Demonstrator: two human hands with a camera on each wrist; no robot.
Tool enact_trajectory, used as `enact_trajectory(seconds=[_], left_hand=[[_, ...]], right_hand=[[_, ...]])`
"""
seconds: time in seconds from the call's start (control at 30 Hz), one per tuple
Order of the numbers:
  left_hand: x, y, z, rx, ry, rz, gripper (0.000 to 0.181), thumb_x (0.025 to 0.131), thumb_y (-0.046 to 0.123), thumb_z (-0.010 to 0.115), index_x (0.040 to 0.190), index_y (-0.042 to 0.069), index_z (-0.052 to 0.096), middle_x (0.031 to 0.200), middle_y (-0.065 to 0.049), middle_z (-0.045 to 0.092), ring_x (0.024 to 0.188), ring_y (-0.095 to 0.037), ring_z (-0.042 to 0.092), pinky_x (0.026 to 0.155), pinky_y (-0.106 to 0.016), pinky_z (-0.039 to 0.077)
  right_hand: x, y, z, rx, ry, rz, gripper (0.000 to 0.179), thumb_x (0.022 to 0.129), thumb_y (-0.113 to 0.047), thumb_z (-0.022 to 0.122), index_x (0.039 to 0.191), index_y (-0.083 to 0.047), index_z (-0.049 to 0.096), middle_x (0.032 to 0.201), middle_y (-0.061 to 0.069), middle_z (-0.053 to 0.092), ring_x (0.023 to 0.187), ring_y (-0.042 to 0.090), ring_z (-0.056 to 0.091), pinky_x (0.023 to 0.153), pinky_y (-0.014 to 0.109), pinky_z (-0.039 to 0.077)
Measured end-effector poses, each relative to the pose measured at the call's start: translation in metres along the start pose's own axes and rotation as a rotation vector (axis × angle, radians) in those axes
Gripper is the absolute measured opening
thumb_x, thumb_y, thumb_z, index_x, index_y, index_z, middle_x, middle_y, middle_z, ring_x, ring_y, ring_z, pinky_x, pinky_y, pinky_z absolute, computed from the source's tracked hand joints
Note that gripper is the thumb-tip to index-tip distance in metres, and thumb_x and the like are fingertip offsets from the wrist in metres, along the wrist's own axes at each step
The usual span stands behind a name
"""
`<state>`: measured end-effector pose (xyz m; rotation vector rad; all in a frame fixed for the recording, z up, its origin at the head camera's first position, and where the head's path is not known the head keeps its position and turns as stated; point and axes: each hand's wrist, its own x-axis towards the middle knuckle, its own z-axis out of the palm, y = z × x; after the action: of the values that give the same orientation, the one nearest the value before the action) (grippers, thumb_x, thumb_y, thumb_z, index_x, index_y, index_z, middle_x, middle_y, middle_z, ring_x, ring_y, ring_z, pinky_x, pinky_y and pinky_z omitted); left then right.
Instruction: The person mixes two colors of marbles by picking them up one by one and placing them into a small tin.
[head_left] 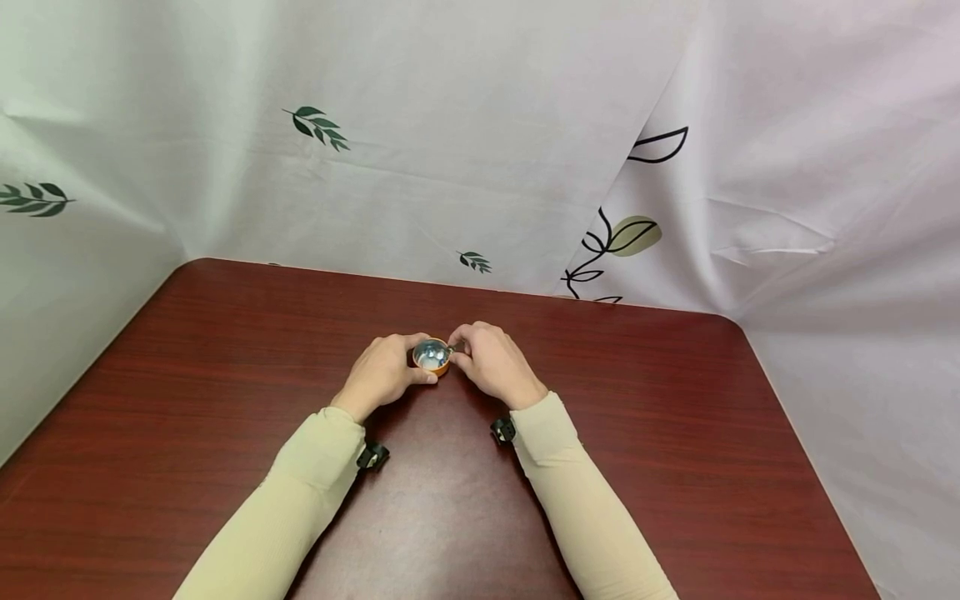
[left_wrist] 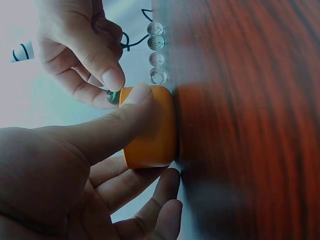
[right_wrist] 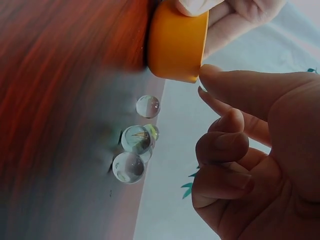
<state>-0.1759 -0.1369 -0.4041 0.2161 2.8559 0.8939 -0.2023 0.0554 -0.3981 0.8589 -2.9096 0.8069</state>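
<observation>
A small orange cup (head_left: 432,372) with a shiny interior stands upright on the table, its opening facing up. My left hand (head_left: 380,369) grips it from the left, thumb along the near side and fingers around the far side. At the cup's right rim, my right hand (head_left: 489,360) pinches a glass marble (left_wrist: 113,97) between thumb and forefinger. That marble is mostly hidden by the fingertips in the right wrist view. Several clear glass marbles (right_wrist: 128,167) rest on the table by the right hand, seen in both wrist views. Glare blurs what lies inside the cup.
The dark red wooden table (head_left: 637,467) has rounded far corners. White fabric (head_left: 450,167) with leaf prints hangs along its back and sides. A small black camera (head_left: 372,456) is strapped at the left wrist, another camera (head_left: 503,430) at the right.
</observation>
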Motion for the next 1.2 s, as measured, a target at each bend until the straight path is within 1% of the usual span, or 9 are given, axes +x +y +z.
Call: enact_trajectory(seconds=[0.13,0.33,0.77,0.9,1.2], left_hand=[[-0.0002,0.0008,-0.0012,0.001,-0.001,0.005,0.055,0.084,0.028,0.083,0.135,0.015,0.065,0.118,-0.012,0.070,0.107,-0.032,0.065,0.086,-0.047,0.051],[-0.0006,0.0012,-0.0019,0.003,-0.007,-0.008,0.056,0.085,0.028,0.083,0.136,0.014,0.064,0.119,-0.012,0.070,0.106,-0.031,0.064,0.087,-0.046,0.051],[0.0002,-0.0001,-0.0010,0.001,-0.004,0.003,0.054,0.085,0.028,0.083,0.134,0.014,0.065,0.118,-0.011,0.070,0.105,-0.030,0.065,0.086,-0.046,0.051],[0.0002,-0.0001,-0.0010,0.001,-0.006,-0.005,0.054,0.086,0.029,0.082,0.135,0.014,0.065,0.119,-0.011,0.070,0.106,-0.030,0.065,0.086,-0.046,0.051],[0.0003,0.0004,-0.0012,0.008,-0.005,-0.011,0.056,0.086,0.029,0.082,0.137,0.014,0.064,0.122,-0.013,0.069,0.109,-0.032,0.064,0.087,-0.048,0.051]], right_hand=[[0.0000,-0.0014,0.0004,-0.007,0.008,-0.007,0.012,0.093,-0.016,0.073,0.105,-0.012,0.074,0.080,-0.002,0.055,0.069,0.012,0.052,0.061,0.027,0.044],[0.0003,-0.0039,0.0009,-0.018,-0.011,-0.002,0.014,0.095,-0.016,0.072,0.107,-0.011,0.074,0.081,-0.001,0.055,0.070,0.012,0.053,0.062,0.027,0.044],[0.0010,-0.0048,0.0029,-0.030,-0.014,-0.005,0.016,0.094,-0.016,0.073,0.109,-0.010,0.074,0.080,-0.002,0.055,0.069,0.012,0.053,0.062,0.026,0.044],[0.0009,-0.0058,0.0031,-0.028,-0.016,-0.008,0.016,0.094,-0.016,0.073,0.108,-0.010,0.073,0.080,-0.001,0.054,0.069,0.013,0.053,0.062,0.026,0.044],[0.0001,-0.0095,0.0033,-0.029,-0.046,-0.027,0.014,0.095,-0.016,0.071,0.107,-0.009,0.072,0.082,-0.001,0.056,0.070,0.012,0.053,0.062,0.026,0.044]])
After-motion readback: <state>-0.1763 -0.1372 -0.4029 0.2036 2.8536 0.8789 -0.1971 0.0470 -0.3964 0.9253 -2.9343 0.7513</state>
